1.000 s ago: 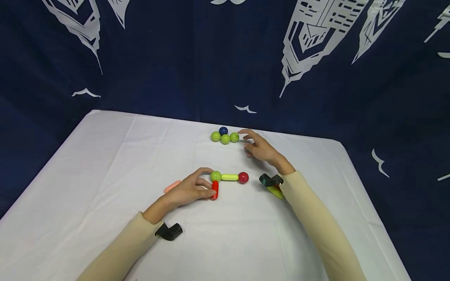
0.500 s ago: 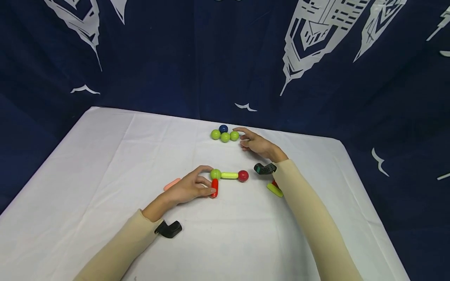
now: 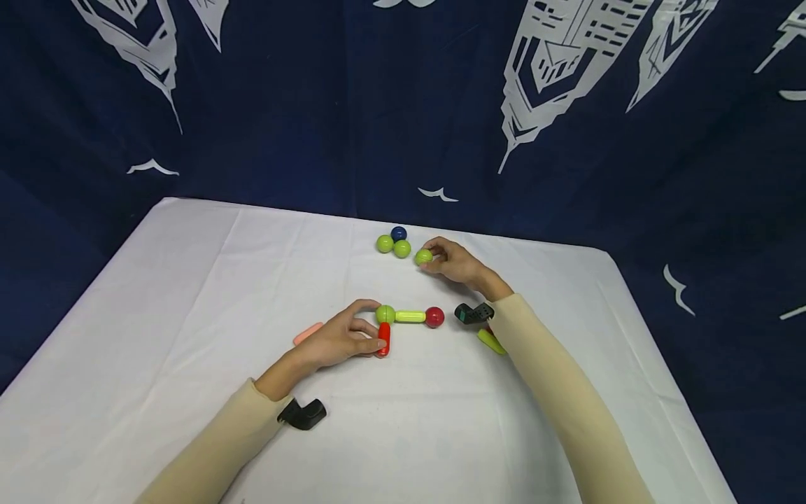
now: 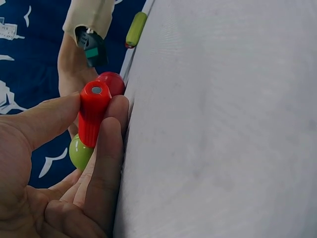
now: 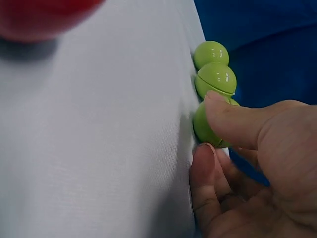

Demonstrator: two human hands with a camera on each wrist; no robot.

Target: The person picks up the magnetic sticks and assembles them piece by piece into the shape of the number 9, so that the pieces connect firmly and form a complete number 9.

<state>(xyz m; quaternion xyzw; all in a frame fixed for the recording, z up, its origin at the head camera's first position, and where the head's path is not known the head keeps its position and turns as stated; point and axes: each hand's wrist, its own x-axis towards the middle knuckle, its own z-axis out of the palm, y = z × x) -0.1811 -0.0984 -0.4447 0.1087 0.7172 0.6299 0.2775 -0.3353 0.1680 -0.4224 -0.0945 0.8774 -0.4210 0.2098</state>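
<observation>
My left hand (image 3: 343, 341) grips a red rod (image 3: 384, 339) between thumb and fingers. In the left wrist view a small metal disc shows in that red rod's (image 4: 91, 119) end. The rod's far end meets a green ball (image 3: 385, 314), from which a yellow-green rod (image 3: 411, 317) runs right to a red ball (image 3: 434, 317). Farther back, my right hand (image 3: 458, 264) pinches another green ball (image 3: 423, 257) between thumb and fingers; the right wrist view shows the thumb across this green ball (image 5: 204, 124).
Two green balls (image 3: 401, 249) and a dark blue ball (image 3: 399, 234) cluster near the white table's (image 3: 189, 280) back edge. A salmon rod (image 3: 307, 334) lies behind my left hand. Beside my right sleeve lies a yellow-green rod (image 3: 491, 341), with a red piece partly hidden.
My right hand moved left to the ball cluster, took hold of the rightmost green ball and drew it slightly away from the others. The left hand stayed on the red rod.
</observation>
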